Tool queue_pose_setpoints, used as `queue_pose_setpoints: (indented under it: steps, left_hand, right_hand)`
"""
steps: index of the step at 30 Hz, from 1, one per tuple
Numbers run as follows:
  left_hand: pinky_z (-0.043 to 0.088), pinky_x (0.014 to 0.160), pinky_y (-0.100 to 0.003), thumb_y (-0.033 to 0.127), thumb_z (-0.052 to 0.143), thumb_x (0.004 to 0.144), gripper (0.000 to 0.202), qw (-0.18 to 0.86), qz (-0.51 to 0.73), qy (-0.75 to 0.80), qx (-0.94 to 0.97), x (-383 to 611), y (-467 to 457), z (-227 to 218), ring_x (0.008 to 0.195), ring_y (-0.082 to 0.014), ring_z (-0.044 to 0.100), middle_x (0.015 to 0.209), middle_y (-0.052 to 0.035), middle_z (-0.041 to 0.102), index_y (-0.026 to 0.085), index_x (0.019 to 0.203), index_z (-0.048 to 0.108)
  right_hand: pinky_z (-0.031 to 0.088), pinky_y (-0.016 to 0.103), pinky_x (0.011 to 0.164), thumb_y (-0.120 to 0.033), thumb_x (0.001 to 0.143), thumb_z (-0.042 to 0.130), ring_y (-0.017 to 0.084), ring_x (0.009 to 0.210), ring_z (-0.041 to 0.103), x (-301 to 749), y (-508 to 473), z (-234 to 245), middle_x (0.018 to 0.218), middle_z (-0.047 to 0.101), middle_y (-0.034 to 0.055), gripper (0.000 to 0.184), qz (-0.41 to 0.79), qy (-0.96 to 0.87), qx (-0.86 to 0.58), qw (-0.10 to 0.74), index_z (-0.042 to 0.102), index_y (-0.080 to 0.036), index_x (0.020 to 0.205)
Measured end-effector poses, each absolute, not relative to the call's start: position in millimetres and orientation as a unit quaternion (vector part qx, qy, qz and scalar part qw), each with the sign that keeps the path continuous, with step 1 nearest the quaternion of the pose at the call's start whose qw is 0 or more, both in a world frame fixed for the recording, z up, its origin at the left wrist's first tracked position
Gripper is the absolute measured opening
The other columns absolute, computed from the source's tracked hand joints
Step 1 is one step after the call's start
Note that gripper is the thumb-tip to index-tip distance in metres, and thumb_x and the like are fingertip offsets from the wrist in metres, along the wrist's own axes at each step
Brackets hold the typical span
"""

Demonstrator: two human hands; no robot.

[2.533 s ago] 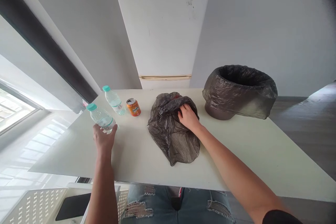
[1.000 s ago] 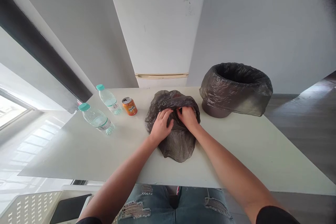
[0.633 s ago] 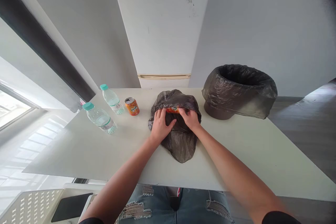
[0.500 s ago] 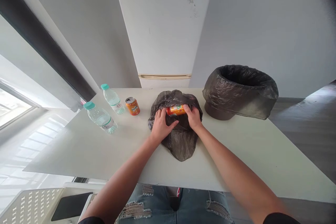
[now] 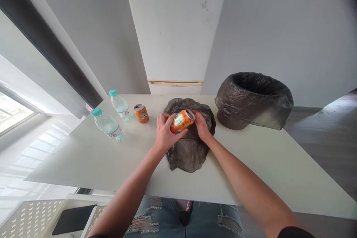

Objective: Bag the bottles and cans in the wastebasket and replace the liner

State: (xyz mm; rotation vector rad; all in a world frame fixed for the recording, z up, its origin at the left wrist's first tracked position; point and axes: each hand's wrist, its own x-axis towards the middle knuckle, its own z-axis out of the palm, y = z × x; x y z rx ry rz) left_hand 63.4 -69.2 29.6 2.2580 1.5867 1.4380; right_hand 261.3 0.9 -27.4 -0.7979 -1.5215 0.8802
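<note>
A dark plastic bag (image 5: 189, 148) lies crumpled on the white table (image 5: 279, 163). My left hand (image 5: 164, 134) is closed round an orange drink can (image 5: 182, 121), held tilted just above the bag's mouth. My right hand (image 5: 201, 126) rests on the bag's upper edge beside the can's top, its fingers curled into the plastic.
A second orange can (image 5: 141, 113) stands to the left with two water bottles (image 5: 107, 124) (image 5: 120, 105) lying beside it. A bin lined with a dark bag (image 5: 252, 98) sits at the back right. A white fridge (image 5: 175, 29) stands behind the table.
My left hand left the near bottle and came to the bag. An orange can emerged from the bag's mouth and now sits lifted in my left hand.
</note>
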Motion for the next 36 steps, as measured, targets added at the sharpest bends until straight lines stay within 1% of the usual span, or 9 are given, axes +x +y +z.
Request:
queue_pose_setpoints:
  steps: [2,6,9,11,14,18,22,30,36]
  left_hand:
    - [0.054,0.102,-0.044,0.045,0.09,0.076,0.07,0.035,0.467,0.508,0.723,60,-75,43,0.111,-0.0261,0.059,0.117,-0.0078,0.053,0.025,0.137,0.063]
    - [0.057,0.09,-0.038,0.047,0.085,0.081,0.054,0.081,0.472,0.536,0.696,44,-88,55,0.104,-0.0238,0.065,0.112,-0.0061,0.06,0.024,0.125,0.064]
    - [0.056,0.092,-0.04,0.05,0.083,0.082,0.046,0.075,0.474,0.589,0.65,17,-96,44,0.106,-0.0264,0.067,0.11,-0.0065,0.067,0.023,0.115,0.065]
    - [0.056,0.092,-0.042,0.051,0.085,0.079,0.05,0.076,0.467,0.64,0.605,-5,-101,31,0.104,-0.0277,0.069,0.111,-0.0062,0.071,0.024,0.116,0.065]
    - [0.057,0.087,-0.044,0.051,0.088,0.074,0.057,0.089,0.451,0.716,0.526,-35,-106,11,0.096,-0.028,0.071,0.107,-0.0036,0.075,0.028,0.12,0.063]
    - [0.058,0.081,-0.048,0.048,0.09,0.072,0.064,0.094,0.449,0.754,0.469,-51,-108,-4,0.092,-0.0284,0.07,0.111,-0.004,0.075,0.03,0.123,0.058]
    - [0.056,0.082,-0.049,0.048,0.089,0.073,0.059,0.078,0.445,0.764,0.461,-52,-106,-5,0.091,-0.0289,0.069,0.11,-0.0053,0.074,0.029,0.118,0.057]
    - [0.054,0.082,-0.042,0.044,0.089,0.075,0.055,0.069,0.444,0.76,0.469,-57,-108,-9,0.092,-0.0255,0.067,0.104,-0.0016,0.073,0.025,0.116,0.057]
    - [0.055,0.085,-0.047,0.045,0.088,0.075,0.059,0.086,0.435,0.77,0.458,-58,-106,-13,0.098,-0.0289,0.068,0.11,-0.0031,0.072,0.027,0.121,0.055]
  right_hand:
    - [0.057,0.044,0.099,-0.07,0.106,0.033,0.026,0.105,0.068,262,2,-28,0.11,0.072,0.0091,0.06,0.347,-0.663,-0.363,0.555,0.067,-0.026,0.126]
    - [0.056,0.042,0.094,-0.056,0.104,0.054,0.023,0.095,0.065,259,-1,-24,0.112,0.069,0.0092,0.038,0.281,-0.741,-0.388,0.471,0.071,-0.024,0.118]
    - [0.056,0.041,0.094,-0.043,0.103,0.06,0.022,0.099,0.065,255,-3,-24,0.122,0.065,0.0101,0.024,0.271,-0.785,-0.372,0.414,0.071,-0.024,0.112]
    - [0.056,0.04,0.093,-0.038,0.102,0.061,0.022,0.102,0.065,253,-3,-26,0.126,0.063,0.011,0.019,0.28,-0.799,-0.355,0.397,0.07,-0.023,0.109]
    - [0.057,0.04,0.095,-0.033,0.1,0.062,0.023,0.108,0.065,251,-1,-29,0.129,0.061,0.0122,0.015,0.274,-0.812,-0.345,0.382,0.071,-0.022,0.106]
    - [0.057,0.041,0.094,-0.031,0.099,0.063,0.024,0.11,0.066,252,1,-33,0.127,0.061,0.0123,0.013,0.266,-0.818,-0.346,0.374,0.072,-0.022,0.103]
    - [0.058,0.041,0.092,-0.03,0.099,0.063,0.022,0.103,0.066,252,1,-34,0.126,0.061,0.0124,0.012,0.269,-0.817,-0.347,0.375,0.072,-0.021,0.101]
    - [0.057,0.041,0.091,-0.031,0.1,0.061,0.02,0.097,0.065,253,1,-35,0.126,0.061,0.0117,0.014,0.268,-0.822,-0.348,0.361,0.072,-0.021,0.102]
    - [0.058,0.04,0.09,-0.03,0.099,0.063,0.021,0.097,0.065,252,1,-35,0.126,0.061,0.0113,0.013,0.267,-0.821,-0.352,0.362,0.072,-0.022,0.101]
